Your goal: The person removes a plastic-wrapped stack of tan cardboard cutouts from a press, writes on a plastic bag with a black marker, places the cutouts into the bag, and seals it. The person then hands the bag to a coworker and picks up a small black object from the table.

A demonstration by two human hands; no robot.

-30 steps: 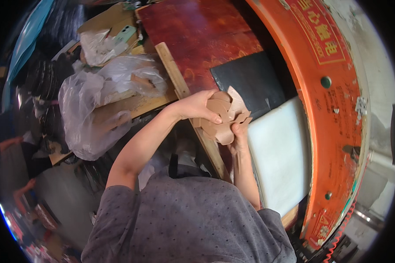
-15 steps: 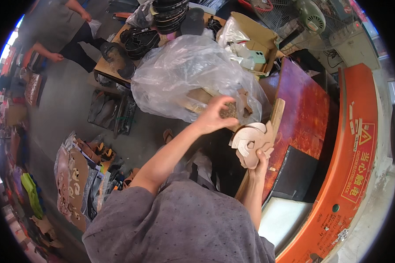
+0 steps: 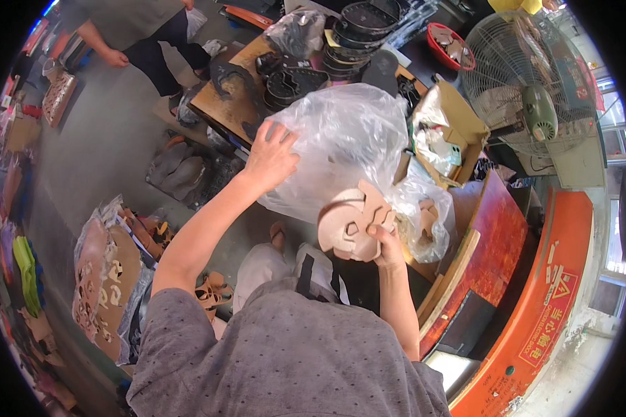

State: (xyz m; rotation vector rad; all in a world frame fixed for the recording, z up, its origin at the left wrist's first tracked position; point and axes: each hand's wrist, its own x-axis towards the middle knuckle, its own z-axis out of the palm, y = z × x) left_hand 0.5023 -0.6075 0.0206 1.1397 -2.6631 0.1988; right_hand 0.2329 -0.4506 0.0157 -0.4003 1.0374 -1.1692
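Note:
My right hand [image 3: 388,244] is closed round a stack of pinkish-tan cut-out pieces [image 3: 348,226], curved like shoe uppers, its thumb on top. They look like leather or a similar sheet. My left hand [image 3: 271,156] is farther left, fingers curled onto the left side of a large, clear plastic bag [image 3: 355,125], which puffs up beyond the stack. In the bag's right part, near my right hand, more tan pieces [image 3: 428,215] show through the film.
A wooden table [image 3: 205,104] bears dark shoe parts [image 3: 295,87]. At right stand an open cardboard box [image 3: 466,135], a fan [image 3: 539,111], a red-stained board [image 3: 494,236] and an orange machine frame [image 3: 546,292]. Sheets of cut pieces [image 3: 108,278] lie lower left. A person [image 3: 146,42] stands far left.
My left hand has moved left, away from the stack, onto the plastic bag. My right hand has carried the stack left. The bag stands fuller, and the view has shifted.

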